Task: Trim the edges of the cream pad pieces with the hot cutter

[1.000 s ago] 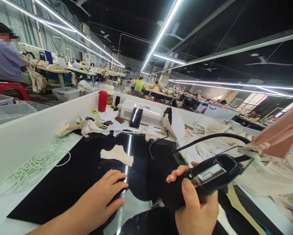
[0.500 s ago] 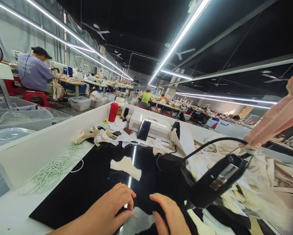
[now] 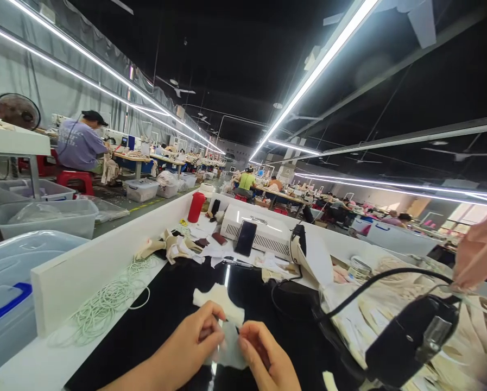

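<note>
Low in the middle of the head view, my left hand (image 3: 192,342) and my right hand (image 3: 267,355) face each other over a black glossy board (image 3: 145,331). A thin translucent greyish piece (image 3: 232,352) hangs between them. My right thumb and index finger pinch its upper right edge. The fingers of my left hand curl at its other side, slightly blurred. Something small and dark shows between the fingertips, too small to name. Just beyond lies a cream fabric piece (image 3: 222,298), partly covered by my left fingers.
Pale green cord (image 3: 105,304) lies coiled at left. A phone (image 3: 246,238) leans on a white vented machine (image 3: 231,217) at the back. At right are a black device (image 3: 410,336) with a cable and heaped fabric scraps (image 3: 481,320). A person (image 3: 80,141) sits far left.
My hands have come closer together and now hold the translucent piece up between them. The view has shifted, so the bench appears lower and further right.
</note>
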Tool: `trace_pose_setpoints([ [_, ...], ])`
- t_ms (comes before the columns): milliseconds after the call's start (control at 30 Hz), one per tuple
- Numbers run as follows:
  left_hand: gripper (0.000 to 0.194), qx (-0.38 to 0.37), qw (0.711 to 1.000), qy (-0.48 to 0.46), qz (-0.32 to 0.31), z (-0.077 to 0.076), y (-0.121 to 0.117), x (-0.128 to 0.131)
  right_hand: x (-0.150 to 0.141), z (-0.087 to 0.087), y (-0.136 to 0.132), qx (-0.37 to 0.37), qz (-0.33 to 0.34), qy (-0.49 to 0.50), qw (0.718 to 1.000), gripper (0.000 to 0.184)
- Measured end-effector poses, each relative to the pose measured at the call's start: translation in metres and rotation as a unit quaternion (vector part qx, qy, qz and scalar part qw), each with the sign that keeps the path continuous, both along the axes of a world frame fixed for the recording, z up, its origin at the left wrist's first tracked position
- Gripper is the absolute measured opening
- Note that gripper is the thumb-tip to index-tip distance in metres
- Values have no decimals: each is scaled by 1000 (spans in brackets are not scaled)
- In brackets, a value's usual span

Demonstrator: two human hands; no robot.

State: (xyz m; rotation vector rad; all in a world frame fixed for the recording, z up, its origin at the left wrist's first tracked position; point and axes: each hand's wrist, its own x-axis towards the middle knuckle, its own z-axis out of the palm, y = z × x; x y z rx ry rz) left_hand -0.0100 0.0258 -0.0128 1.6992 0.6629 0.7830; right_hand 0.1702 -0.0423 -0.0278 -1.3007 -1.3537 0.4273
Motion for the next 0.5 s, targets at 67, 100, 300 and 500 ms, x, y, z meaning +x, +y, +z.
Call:
trace_pose_setpoints([
  [67, 20, 10, 1000, 2, 6, 2, 8, 0, -3, -1, 8, -1, 9, 10, 1000, 42],
  [100, 21, 14, 1000, 6, 7, 3, 12, 0, -4, -2, 11, -2, 14, 12, 1000, 42],
  [300, 17, 87, 994, 59, 36, 15, 36, -2, 7, 4, 26, -31, 7, -19, 999, 38],
  [500, 19, 207, 959, 177, 83, 25, 64, 5, 11, 13, 53, -28, -29, -121, 992, 34],
])
